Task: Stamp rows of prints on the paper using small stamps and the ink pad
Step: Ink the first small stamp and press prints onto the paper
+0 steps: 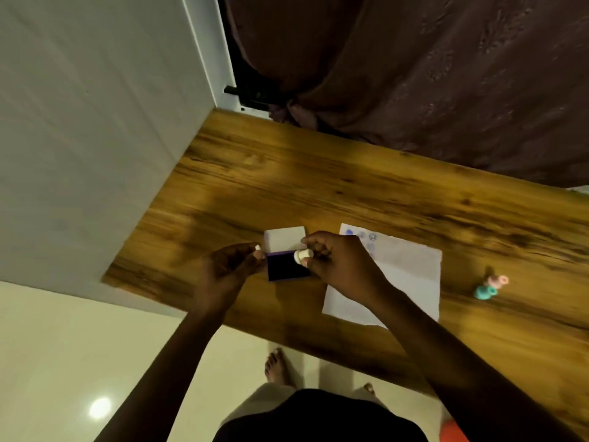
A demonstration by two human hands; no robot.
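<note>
right hand (334, 266) pinched white stamp (300, 256) over ink pad (287, 270), frame centre | left hand (234, 266) fingertips closed at pad's left edge | paper (401, 282) right of pad, few prints top corner | risk: pad slides, stamp under-inked, smudged print

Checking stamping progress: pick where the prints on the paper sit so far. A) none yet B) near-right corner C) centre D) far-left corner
D: the few bluish prints cluster at the far-left corner of the paper, while the right hand holds a white stamp over the ink pad.
</note>
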